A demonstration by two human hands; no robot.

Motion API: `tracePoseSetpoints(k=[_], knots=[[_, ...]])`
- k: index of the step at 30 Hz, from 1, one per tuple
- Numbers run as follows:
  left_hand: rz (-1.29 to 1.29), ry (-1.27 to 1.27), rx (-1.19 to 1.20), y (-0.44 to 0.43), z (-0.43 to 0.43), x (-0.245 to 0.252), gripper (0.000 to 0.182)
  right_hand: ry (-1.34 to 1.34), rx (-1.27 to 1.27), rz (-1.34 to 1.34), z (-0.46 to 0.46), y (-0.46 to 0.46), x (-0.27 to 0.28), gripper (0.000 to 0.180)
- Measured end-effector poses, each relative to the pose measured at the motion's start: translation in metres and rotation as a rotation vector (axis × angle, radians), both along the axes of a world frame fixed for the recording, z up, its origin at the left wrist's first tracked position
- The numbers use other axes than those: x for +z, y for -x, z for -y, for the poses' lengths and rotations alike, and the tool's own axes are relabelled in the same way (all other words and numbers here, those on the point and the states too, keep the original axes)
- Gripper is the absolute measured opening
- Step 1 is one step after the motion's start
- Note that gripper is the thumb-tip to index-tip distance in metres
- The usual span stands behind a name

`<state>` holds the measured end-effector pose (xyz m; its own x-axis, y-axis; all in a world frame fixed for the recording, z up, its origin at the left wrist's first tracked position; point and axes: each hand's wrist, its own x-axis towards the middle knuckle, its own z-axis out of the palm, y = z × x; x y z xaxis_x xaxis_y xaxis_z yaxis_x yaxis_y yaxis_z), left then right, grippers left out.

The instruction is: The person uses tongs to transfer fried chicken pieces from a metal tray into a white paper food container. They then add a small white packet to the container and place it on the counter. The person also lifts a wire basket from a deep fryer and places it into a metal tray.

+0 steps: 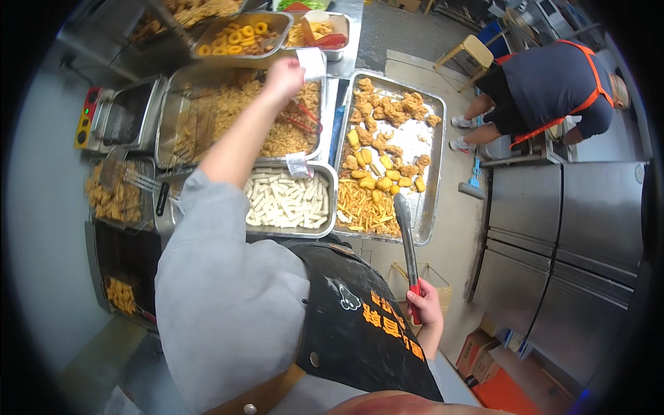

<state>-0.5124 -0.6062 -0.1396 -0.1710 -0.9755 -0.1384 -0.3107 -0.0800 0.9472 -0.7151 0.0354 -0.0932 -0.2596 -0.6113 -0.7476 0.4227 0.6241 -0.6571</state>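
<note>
My left hand (284,80), blurred, reaches over a deep metal tray (162,124) of brown crumbs and fried pieces. Its fingers look closed on the edge of a white paper slip (312,64) at the tray's far corner. Below that hand, a red-handled utensil (305,118) lies in the crumbs. My right hand (426,305) grips metal food tongs (407,233) by their red handle. The tongs' tips are over the near end of a large shallow tray (434,207). In that tray are fried chicken pieces (397,110), nuggets (384,183) and French fries (365,207).
White sticks fill a metal pan (332,202); another white slip (297,165) hangs at its far rim. At left are a wire basket (116,194) of fried food and a scoop with a black handle (163,199). Onion rings (236,37) stand behind. A co-worker (544,88) bends at right beside steel cabinets (524,202).
</note>
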Motion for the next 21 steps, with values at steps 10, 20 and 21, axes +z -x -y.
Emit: tracePoseSetpoints(k=[10,20,21], knots=[[0.011,-0.033,-0.049,0.104,0.19,0.036,0.032,-0.068,-0.209,0.041,-0.025,-0.038,0.013,0.046],[-0.338,-0.002,0.107,-0.029,-0.069,-0.002,0.033,-0.137,-0.167,-0.307,-0.01,-0.009,-0.05,0.029],[-0.356,-0.018,0.126,-0.053,-0.098,-0.013,0.032,-0.204,-0.144,-0.381,-0.008,-0.005,-0.061,0.027]])
